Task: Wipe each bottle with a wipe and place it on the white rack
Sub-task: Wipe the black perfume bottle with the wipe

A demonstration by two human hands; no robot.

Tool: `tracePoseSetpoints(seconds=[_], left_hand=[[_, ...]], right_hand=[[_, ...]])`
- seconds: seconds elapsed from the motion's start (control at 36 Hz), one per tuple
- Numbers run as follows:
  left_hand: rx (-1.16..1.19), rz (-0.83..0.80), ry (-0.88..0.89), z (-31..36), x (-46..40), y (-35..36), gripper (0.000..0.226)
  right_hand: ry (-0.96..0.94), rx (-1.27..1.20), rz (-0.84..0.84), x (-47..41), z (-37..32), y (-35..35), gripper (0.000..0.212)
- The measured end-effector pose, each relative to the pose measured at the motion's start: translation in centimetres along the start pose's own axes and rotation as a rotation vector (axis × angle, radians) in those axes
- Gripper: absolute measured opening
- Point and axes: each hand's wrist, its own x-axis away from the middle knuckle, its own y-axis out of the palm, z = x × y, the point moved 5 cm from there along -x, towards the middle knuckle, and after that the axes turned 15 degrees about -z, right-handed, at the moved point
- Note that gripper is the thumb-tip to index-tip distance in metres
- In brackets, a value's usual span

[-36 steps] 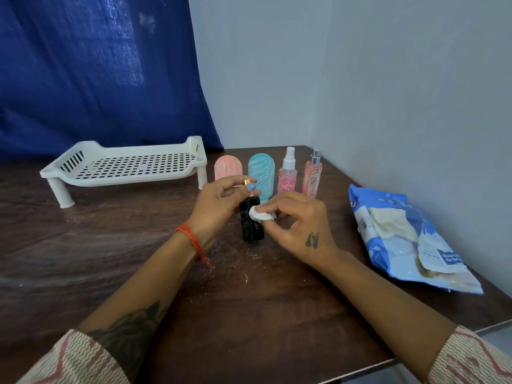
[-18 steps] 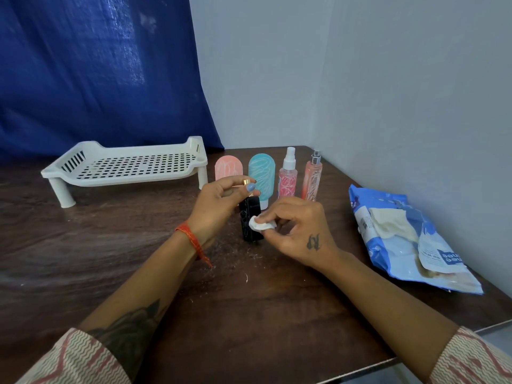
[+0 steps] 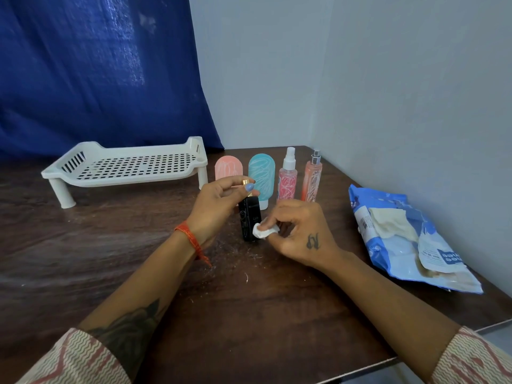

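Note:
A black bottle (image 3: 249, 217) with a gold cap stands upright on the dark wooden table (image 3: 249, 314). My left hand (image 3: 216, 206) pinches its gold cap from the left. My right hand (image 3: 299, 234) pinches a small white wipe (image 3: 263, 232) and presses it against the lower right side of the black bottle. The white rack (image 3: 124, 167) stands at the back left with nothing on it. Behind the hands stand a pink tube (image 3: 228, 169), a teal tube (image 3: 261, 176), a pink spray bottle (image 3: 288, 178) and an orange spray bottle (image 3: 313, 178).
A blue wipes pack (image 3: 401, 245) lies open at the right, close to the wall. A blue curtain (image 3: 97, 73) hangs behind the rack. The table's front edge runs near my right sleeve. Small crumbs are scattered on the table in front of the bottle.
My right hand has slid the wipe down the black bottle's right side, from near its top to its lower part. My left hand keeps its hold on the cap.

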Motion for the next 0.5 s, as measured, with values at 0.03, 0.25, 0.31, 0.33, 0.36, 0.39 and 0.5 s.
tracePoseSetpoints(seconds=[0.03,0.25,0.31,0.33,0.36,0.39,0.5], left_hand=[[-0.002,0.002,-0.003,0.0,0.0,0.0,0.024],[-0.009,0.007,0.016,0.1,0.0,-0.1,0.023],[-0.012,0.010,0.022,0.1,0.0,-0.1,0.024],[-0.007,0.012,0.025,0.0,0.0,-0.1,0.025],[-0.003,0.013,0.026,0.0,0.0,-0.1,0.025],[0.001,0.015,0.025,0.0,0.0,-0.1,0.025],[0.008,0.003,0.022,-0.1,-0.1,-0.1,0.023]], right_hand=[[0.010,0.008,0.004,0.0,0.1,0.0,0.010],[-0.065,-0.004,0.017,-0.1,-1.0,0.1,0.008],[-0.085,0.004,-0.043,-0.1,-1.2,0.4,0.008],[-0.092,0.014,-0.070,-0.1,-1.3,0.6,0.008],[-0.096,0.032,-0.094,-0.1,-1.4,0.7,0.009],[-0.102,0.055,-0.114,-0.1,-1.5,0.8,0.011],[-0.126,0.134,-0.165,0.0,-2.0,1.0,0.016]])
